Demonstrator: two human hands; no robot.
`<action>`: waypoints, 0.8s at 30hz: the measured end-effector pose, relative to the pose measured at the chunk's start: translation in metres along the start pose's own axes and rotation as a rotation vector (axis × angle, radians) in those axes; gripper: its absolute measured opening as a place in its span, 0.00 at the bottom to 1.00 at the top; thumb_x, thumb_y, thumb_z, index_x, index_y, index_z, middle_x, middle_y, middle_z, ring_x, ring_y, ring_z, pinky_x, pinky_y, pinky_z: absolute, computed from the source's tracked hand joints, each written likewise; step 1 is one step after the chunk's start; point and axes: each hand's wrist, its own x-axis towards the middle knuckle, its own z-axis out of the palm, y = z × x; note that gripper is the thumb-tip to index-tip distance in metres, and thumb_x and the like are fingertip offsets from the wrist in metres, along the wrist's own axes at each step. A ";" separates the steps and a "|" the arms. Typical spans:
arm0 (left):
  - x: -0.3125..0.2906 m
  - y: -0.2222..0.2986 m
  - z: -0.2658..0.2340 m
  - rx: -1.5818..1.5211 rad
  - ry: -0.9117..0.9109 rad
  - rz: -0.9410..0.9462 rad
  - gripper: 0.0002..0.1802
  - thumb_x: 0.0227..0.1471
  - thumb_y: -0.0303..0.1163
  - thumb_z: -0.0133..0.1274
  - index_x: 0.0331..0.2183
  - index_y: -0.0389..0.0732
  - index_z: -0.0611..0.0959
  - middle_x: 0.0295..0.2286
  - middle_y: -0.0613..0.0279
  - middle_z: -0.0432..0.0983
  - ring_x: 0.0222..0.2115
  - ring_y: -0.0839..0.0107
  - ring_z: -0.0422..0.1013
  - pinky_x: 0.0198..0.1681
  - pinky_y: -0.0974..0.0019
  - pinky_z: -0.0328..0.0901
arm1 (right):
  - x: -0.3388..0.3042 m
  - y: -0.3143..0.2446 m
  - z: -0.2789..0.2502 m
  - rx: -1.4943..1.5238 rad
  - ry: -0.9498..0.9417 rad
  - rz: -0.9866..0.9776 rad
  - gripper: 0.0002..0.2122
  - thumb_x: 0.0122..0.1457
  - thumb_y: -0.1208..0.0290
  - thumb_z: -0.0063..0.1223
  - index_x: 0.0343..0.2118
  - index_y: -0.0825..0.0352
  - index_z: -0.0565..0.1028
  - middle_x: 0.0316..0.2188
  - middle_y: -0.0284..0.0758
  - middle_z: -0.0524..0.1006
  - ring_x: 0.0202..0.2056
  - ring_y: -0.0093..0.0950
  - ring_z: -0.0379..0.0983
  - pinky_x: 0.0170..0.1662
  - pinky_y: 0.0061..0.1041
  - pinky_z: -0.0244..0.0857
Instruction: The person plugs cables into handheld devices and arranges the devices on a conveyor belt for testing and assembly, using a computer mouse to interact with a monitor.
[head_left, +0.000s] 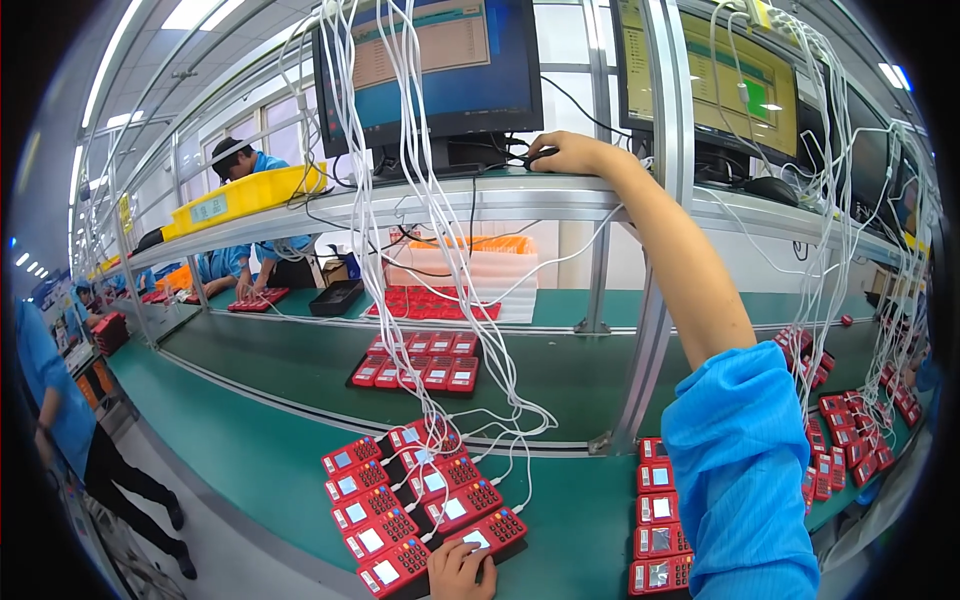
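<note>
At the bottom, my left hand lies with its fingers apart on the nearest red payment terminal, touching it beside the lit screen. More red terminals with dark keypads lie in two columns next to it, their screens lit. White cables are plugged into the right-hand column. My right arm stretches up to the shelf, where my right hand is closed over a black computer mouse. That mouse, partly hidden by the fingers, sits next to a monitor with open windows.
White cables hang from above past the shelf. An upright metal post stands left of my right forearm. More terminals lie on a tray and in a column at right. A yellow bin is on the shelf. Co-workers in blue stand at left.
</note>
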 end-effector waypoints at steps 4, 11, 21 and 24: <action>-0.001 0.001 -0.001 -0.004 0.001 -0.013 0.08 0.44 0.26 0.59 0.31 0.41 0.80 0.35 0.59 0.74 0.43 0.56 0.68 0.48 0.55 0.61 | 0.001 -0.005 0.002 0.020 -0.005 0.024 0.22 0.54 0.56 0.54 0.50 0.61 0.74 0.49 0.43 0.74 0.52 0.38 0.68 0.58 0.31 0.58; 0.001 0.001 -0.002 0.001 0.003 -0.013 0.08 0.43 0.26 0.58 0.31 0.41 0.80 0.34 0.60 0.74 0.43 0.56 0.68 0.48 0.55 0.61 | -0.002 -0.005 0.002 -0.024 0.020 0.021 0.21 0.54 0.56 0.54 0.49 0.60 0.75 0.49 0.43 0.74 0.52 0.38 0.69 0.57 0.31 0.59; 0.001 0.000 -0.002 -0.003 0.004 -0.007 0.08 0.43 0.25 0.59 0.31 0.41 0.80 0.34 0.59 0.74 0.43 0.56 0.68 0.47 0.55 0.62 | -0.003 -0.006 0.000 -0.020 0.019 0.018 0.20 0.54 0.56 0.55 0.48 0.59 0.75 0.49 0.43 0.74 0.52 0.39 0.69 0.57 0.32 0.59; 0.001 0.000 -0.003 -0.004 -0.005 -0.005 0.08 0.44 0.26 0.59 0.31 0.41 0.80 0.34 0.59 0.74 0.43 0.56 0.68 0.47 0.55 0.62 | -0.003 -0.003 0.000 -0.012 0.025 0.000 0.20 0.54 0.56 0.54 0.48 0.59 0.75 0.48 0.43 0.75 0.52 0.38 0.69 0.57 0.32 0.59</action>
